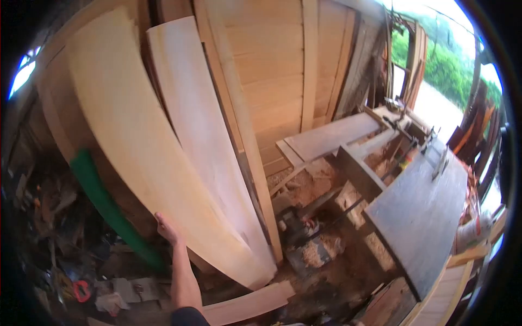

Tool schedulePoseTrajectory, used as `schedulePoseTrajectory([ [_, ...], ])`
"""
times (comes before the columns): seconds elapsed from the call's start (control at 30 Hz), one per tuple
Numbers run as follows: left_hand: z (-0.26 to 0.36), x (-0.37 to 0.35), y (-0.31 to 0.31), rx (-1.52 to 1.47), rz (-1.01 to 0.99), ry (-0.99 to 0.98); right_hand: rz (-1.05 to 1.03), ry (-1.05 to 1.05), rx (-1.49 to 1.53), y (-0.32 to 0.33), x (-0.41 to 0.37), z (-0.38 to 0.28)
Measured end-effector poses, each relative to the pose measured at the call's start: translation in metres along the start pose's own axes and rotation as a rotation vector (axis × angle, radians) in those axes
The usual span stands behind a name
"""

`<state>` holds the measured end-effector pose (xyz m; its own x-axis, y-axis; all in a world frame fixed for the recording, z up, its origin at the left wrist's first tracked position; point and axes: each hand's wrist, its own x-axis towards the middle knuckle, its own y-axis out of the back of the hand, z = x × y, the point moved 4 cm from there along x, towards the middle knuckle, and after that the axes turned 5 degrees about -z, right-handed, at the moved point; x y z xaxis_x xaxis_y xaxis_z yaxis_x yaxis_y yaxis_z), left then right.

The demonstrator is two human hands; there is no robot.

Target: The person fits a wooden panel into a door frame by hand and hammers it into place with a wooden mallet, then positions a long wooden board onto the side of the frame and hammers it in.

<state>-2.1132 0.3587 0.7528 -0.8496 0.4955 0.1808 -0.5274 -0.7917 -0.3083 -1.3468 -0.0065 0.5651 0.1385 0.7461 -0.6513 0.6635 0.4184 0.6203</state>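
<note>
Wall of flat wooden panels (272,70), tan, crossed by upright battens, behind everything from where I stand.

Long pale board (130,108), yellowish wood, smooth-faced, its left edge curved in my sight; stands tilted against the wall side, lower end near the floor (348,290).

Second board (190,92), pinkish-white, streaked, narrower; leans just behind the first, which partly covers it.

Grey surface (421,217), flat and worn, angular near corner towards the floor; a metal fitting (440,163) stands by its far edge.

Green strip (111,209), long, curved; left of the pale board, amid dark clutter (54,217) crowding that side.

Short board (250,304), pinkish, lying low, just before the leaning boards' feet.

Wood shavings (321,252), curled, heaped left of the surface's near-left edge.

Left hand (168,231), bare, at the pale board's left edge, lower half; fingers partly hidden, so I cannot tell whether its grip pinches the wood.

Red object (81,291), small, looped, among the clutter.
</note>
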Motion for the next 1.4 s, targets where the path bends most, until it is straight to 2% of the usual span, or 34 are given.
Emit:
schedulePoseTrajectory([
  [0.03, 0.018, -0.008, 0.006, 0.061, 0.006, 0.011, 0.003, 0.001, 0.040, 0.011, -0.005, -0.019],
  [0.07, 0.034, -0.024, 0.008, 0.117, 0.009, 0.036, 0.097, 0.295, 0.005, -0.003, 0.032, 0.029],
  [0.1, 0.049, -0.024, 0.017, -0.002, -0.041, 0.009, 0.010, 0.085, -0.207, 0.010, 0.035, 0.012],
  [0.13, 0.065, -0.017, 0.029, -0.125, -0.108, 0.004, -0.065, 0.052, -0.128, 0.019, 0.046, -0.003],
  [0.17, 0.086, -0.021, 0.019, -0.259, -0.194, 0.019, 0.035, 0.254, 0.058, 0.067, 0.011, -0.107],
  [0.2, 0.122, -0.029, 0.012, -0.288, -0.212, 0.086, -0.024, 0.293, 0.099, 0.080, 0.007, -0.144],
  [0.23, 0.158, -0.038, 0.005, -0.315, -0.228, 0.153, 0.098, 0.445, -0.052, 0.094, 0.002, -0.191],
  [0.27, 0.202, -0.062, -0.023, -0.295, -0.191, 0.195, -0.046, 0.351, 0.021, 0.089, 0.017, -0.213],
  [0.3, 0.228, -0.079, -0.050, -0.252, -0.233, 0.165, 0.014, 0.457, 0.087, 0.088, 0.021, -0.253],
  [0.33, 0.247, -0.103, -0.076, -0.217, -0.312, 0.125, -0.120, 0.443, 0.130, 0.088, 0.022, -0.290],
  [0.37, 0.267, -0.123, -0.097, -0.193, -0.380, 0.080, 0.084, 0.742, 0.128, 0.055, 0.053, -0.305],
  [0.4, 0.282, -0.144, -0.118, -0.188, -0.451, 0.050, -0.056, 0.759, 0.135, 0.058, 0.030, -0.340],
  [0.43, 0.297, -0.161, -0.135, -0.197, -0.518, 0.028, -0.147, 0.908, 0.180, 0.069, 0.007, -0.370],
  [0.5, 0.326, -0.195, -0.170, -0.227, -0.666, -0.031, 0.220, 1.368, 0.264, 0.014, 0.003, -0.412],
  [0.6, 0.369, -0.248, -0.213, -0.278, -0.883, -0.081, -0.007, 1.002, 0.581, 0.018, -0.017, -0.394],
  [0.7, 0.405, -0.307, -0.251, -0.335, -1.115, -0.118, 0.253, 1.169, 0.612, 0.028, -0.016, -0.361],
  [0.73, 0.416, -0.325, -0.263, -0.349, -1.193, -0.128, 0.207, 1.086, 0.743, 0.055, -0.051, -0.342],
  [0.8, 0.440, -0.372, -0.282, -0.406, -1.337, -0.142, 0.209, 1.016, 0.682, 0.084, -0.078, -0.302],
  [0.83, 0.449, -0.396, -0.293, -0.425, -1.410, -0.146, 0.304, 1.012, 0.817, 0.094, -0.095, -0.282],
  [0.87, 0.459, -0.422, -0.305, -0.447, -1.492, -0.147, 0.322, 0.934, 0.815, 0.105, -0.111, -0.257],
  [1.0, 0.487, -0.539, -0.343, -0.387, -1.816, -0.280, 0.604, 0.845, 0.884, 0.138, -0.183, -0.152],
  [1.03, 0.494, -0.569, -0.348, -0.391, -1.869, -0.296, 0.643, 0.788, 0.897, 0.153, -0.227, -0.126],
  [1.13, 0.521, -0.676, -0.354, -0.550, -1.965, -0.259, 0.902, 0.666, 0.864, 0.164, -0.292, -0.045],
  [1.23, 0.551, -0.793, -0.336, -0.725, -2.031, -0.176, 1.130, 0.446, 0.732, 0.166, -0.370, 0.042],
  [1.33, 0.581, -0.904, -0.308, -0.888, -2.032, -0.056, 1.328, 0.099, 0.445, 0.163, -0.434, 0.134],
  [1.4, 0.597, -0.980, -0.288, -0.973, -2.059, 0.036, 1.399, -0.020, 0.574, 0.157, -0.483, 0.193],
])
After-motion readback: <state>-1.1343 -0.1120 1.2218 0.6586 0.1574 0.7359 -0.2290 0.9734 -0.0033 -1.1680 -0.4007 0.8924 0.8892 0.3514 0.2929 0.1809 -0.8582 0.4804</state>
